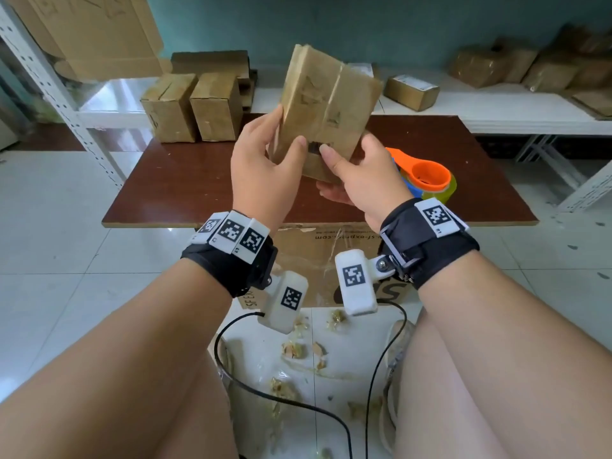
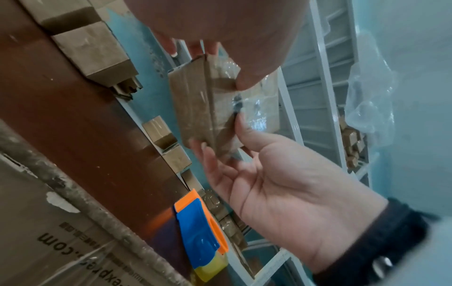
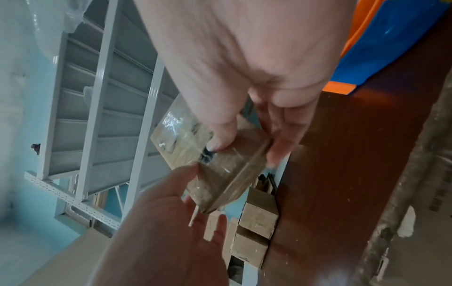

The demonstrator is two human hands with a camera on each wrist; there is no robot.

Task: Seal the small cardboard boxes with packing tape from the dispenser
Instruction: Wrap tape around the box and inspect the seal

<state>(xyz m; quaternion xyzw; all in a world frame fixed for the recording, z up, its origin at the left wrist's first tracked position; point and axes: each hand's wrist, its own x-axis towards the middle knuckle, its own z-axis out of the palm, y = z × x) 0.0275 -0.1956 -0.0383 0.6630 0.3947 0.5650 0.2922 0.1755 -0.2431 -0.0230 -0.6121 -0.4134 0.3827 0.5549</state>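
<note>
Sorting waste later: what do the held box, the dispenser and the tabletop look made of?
Box: brown cardboard, matte, with glossy clear tape catching glare. Dispenser: moulded plastic by its look, smooth orange and blue. Tabletop: reddish-brown board, semi-gloss, probably laminate over pressed wood; its pale raw edge suggests so.

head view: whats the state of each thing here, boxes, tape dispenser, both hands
small brown cardboard box: held up above the table, clear tape over its seam
left hand: grips the box's left edge
right hand: grips the box's lower right, thumb on its face
orange and blue tape dispenser: lies on the dark red table, untouched
two brown cardboard boxes: stand side by side at the table's far left
</note>
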